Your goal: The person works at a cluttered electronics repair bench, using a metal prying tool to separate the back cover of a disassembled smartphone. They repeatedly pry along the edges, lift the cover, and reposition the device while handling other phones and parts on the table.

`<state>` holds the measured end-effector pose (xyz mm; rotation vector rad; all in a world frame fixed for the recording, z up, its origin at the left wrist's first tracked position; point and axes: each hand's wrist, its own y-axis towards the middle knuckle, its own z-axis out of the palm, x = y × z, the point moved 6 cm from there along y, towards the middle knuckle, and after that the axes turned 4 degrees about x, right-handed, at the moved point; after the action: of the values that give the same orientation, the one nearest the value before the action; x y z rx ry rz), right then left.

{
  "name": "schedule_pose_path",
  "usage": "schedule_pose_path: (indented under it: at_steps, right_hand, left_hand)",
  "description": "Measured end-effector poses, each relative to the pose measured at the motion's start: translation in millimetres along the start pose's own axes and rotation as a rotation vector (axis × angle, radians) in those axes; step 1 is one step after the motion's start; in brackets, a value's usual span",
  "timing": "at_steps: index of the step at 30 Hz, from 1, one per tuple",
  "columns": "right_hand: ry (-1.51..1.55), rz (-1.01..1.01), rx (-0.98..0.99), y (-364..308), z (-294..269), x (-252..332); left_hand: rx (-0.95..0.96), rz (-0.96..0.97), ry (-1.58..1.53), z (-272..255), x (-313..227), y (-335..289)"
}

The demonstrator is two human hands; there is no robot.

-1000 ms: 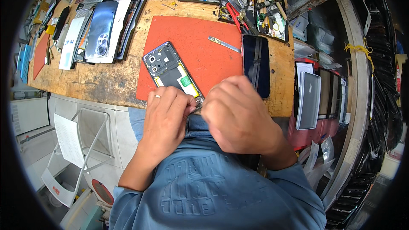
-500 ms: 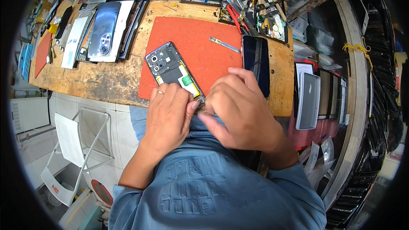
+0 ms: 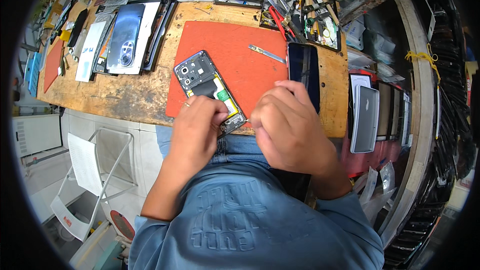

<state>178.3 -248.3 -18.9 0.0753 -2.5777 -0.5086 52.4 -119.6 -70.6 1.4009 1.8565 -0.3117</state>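
Head view: nearest, we see the right hand [image 3: 287,130] bent, its fingertips by the lower right corner of the opened phone [image 3: 202,70] (too cramped to tell whether they pinch anything). The left hand [image 3: 197,127] curls over the phone's lower left side, probably to steady it; its underside is hidden, so we cannot tell whether it grips. The phone lies aslant on the red mat [image 3: 240,50], its lower end toward us, presumably for easy reach. Farther off, a metal blade [image 3: 267,53] and a dark-screened phone [image 3: 311,80] lie rightward, perhaps parked aside. Beyond, we find a tool tray [image 3: 325,25], likely set back for elbow room.
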Motion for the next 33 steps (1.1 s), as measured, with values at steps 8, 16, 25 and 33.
schedule_pose_path:
  at_steps: [8, 16, 25, 33]
  right_hand:
    - [0.081, 0.015, -0.078, 1.5, -3.8, 0.8]
    - [0.048, 0.029, -0.107, -7.8, 1.3, -1.8]
    - [0.098, 0.022, -0.152, -5.9, 4.6, 1.4]
    - [0.137, 0.075, -0.127, -7.2, 3.8, -1.0]
  left_hand:
    - [-0.113, -0.032, 0.101, -18.9, 5.6, -8.1]
    - [-0.011, -0.029, 0.303, -2.7, -8.5, 16.9]
    - [0.069, -0.026, 0.310, 1.2, -12.5, 25.3]
    - [-0.041, -0.241, -0.136, 2.8, 0.8, -3.3]
